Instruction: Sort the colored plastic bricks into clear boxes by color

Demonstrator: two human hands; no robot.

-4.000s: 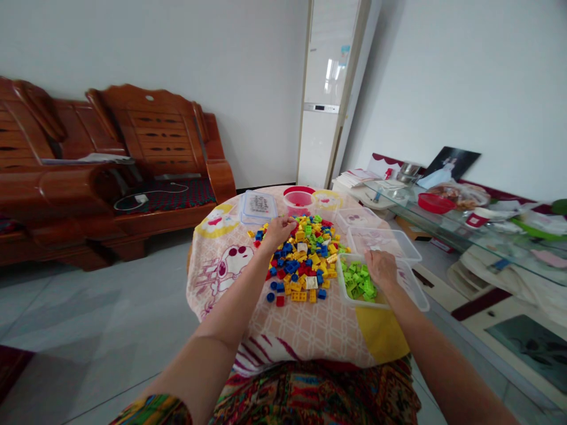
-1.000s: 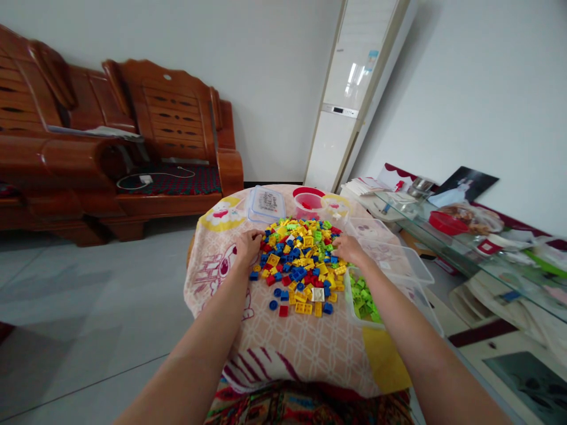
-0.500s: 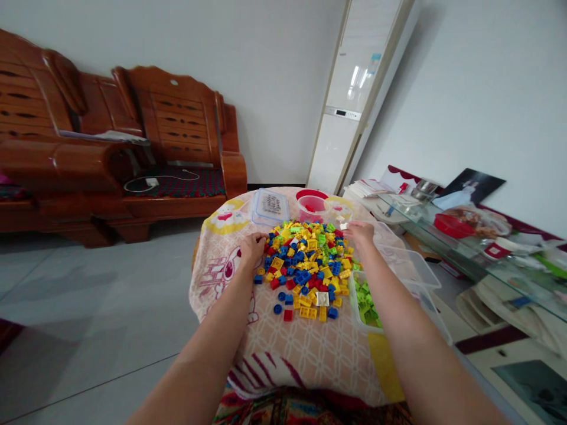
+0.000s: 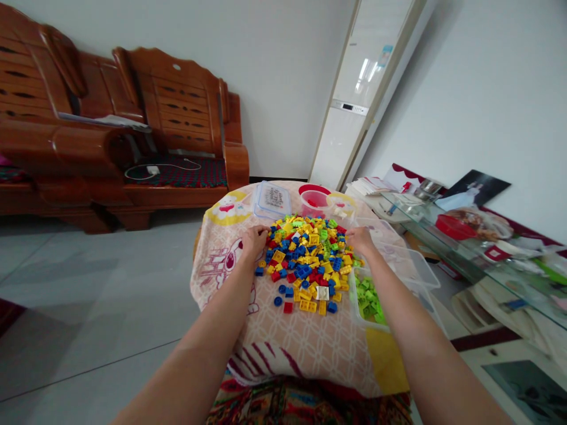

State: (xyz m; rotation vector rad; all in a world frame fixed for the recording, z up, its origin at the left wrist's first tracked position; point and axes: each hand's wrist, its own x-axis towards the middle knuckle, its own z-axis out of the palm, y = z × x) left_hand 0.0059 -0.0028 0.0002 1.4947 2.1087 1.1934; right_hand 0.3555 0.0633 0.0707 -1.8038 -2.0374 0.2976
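Note:
A heap of toy building bricks point(image 4: 305, 260), mostly yellow, blue, red and lime green, covers the middle of the round table. My left hand point(image 4: 254, 241) rests at the heap's left edge, its fingers bent and drawn together; whatever lies between the fingertips is hidden. At the right edge is my right hand point(image 4: 359, 239), fingers stretched toward the bricks beside a red one, with nothing visible held. Below my right hand, a clear plastic box point(image 4: 353, 307) contains lime green bricks. Some small white pieces point(image 4: 343, 213) sit behind the heap.
Behind the heap stand a blue-rimmed clear container point(image 4: 271, 200) and a pink-red tub point(image 4: 314, 200). More clear plastic trays point(image 4: 411, 265) lie to the right. A patterned cloth point(image 4: 283, 339) covers the table. A cluttered glass-topped stand point(image 4: 469, 265) is at the right, wooden seats point(image 4: 177, 118) at the left.
The white piece at my right fingertips is no longer there. That hand has moved slightly down to the heap's right edge. My left hand stays in place; the view has shifted a little.

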